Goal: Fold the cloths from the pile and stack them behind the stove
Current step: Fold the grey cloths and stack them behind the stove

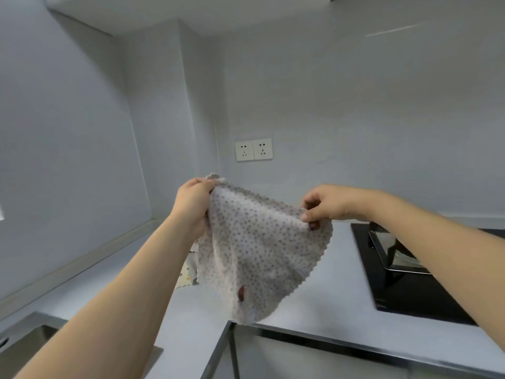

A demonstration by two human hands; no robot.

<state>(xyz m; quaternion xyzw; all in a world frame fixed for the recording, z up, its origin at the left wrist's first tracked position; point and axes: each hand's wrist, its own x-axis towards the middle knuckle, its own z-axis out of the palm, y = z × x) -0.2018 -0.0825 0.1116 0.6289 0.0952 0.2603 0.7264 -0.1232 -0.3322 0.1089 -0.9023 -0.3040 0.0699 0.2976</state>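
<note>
Both hands hold a dotted cloth (259,247) in the air above the countertop (314,305), left of the stove (404,291). The left hand (191,206) and the right hand (330,203) each pinch a top corner. The cloth seems spread for folding; next, bring the corners together evenly.

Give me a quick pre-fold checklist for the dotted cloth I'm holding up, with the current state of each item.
1. Left hand grips a top corner of the dotted cloth: ok.
2. Right hand pinches the opposite top edge: ok.
3. Cloth lifted off the counter and hanging free: ok.
4. Cloth spread flat for a fold: not ok; it sags and bunches toward the left hand.
5. Remaining pile: only a patch shows behind the cloth, so how much is left cannot tell.
6. Space behind the stove for the stack: cannot tell; the right arm hides most of it.
</note>
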